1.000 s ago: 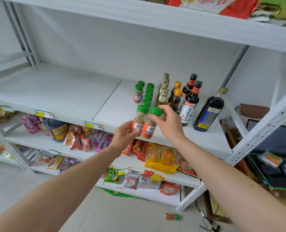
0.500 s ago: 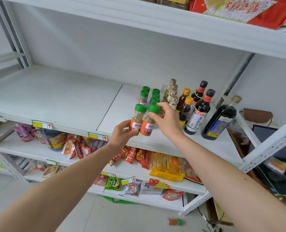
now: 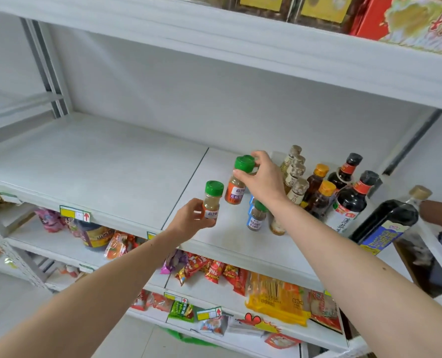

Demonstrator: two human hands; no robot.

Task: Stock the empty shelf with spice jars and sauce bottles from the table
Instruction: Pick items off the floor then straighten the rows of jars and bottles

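Note:
My left hand [image 3: 191, 220] grips a green-capped spice jar [image 3: 212, 200] by its base, upright, just above the white shelf [image 3: 98, 161]. My right hand [image 3: 262, 180] holds a second green-capped jar with an orange label [image 3: 236, 188] by its cap, lifted and tilted over the shelf's right half. Below my right wrist stand more green-capped jars [image 3: 256, 218]. Further right stand grey-capped jars [image 3: 294, 177], yellow-capped bottles [image 3: 320, 197], dark sauce bottles [image 3: 350, 202] and one large dark bottle [image 3: 387, 223].
The shelf's left half is bare. A shelf board [image 3: 240, 45] hangs overhead with red and gold boxes [image 3: 406, 19] on it. Lower shelves hold snack packets [image 3: 214, 270] and a yellow pack [image 3: 276, 298]. A white upright [image 3: 47, 71] stands at the left.
Both hands moved up and further over the shelf with their jars. The right hand's jar rose higher and apart from the left one. The view came closer.

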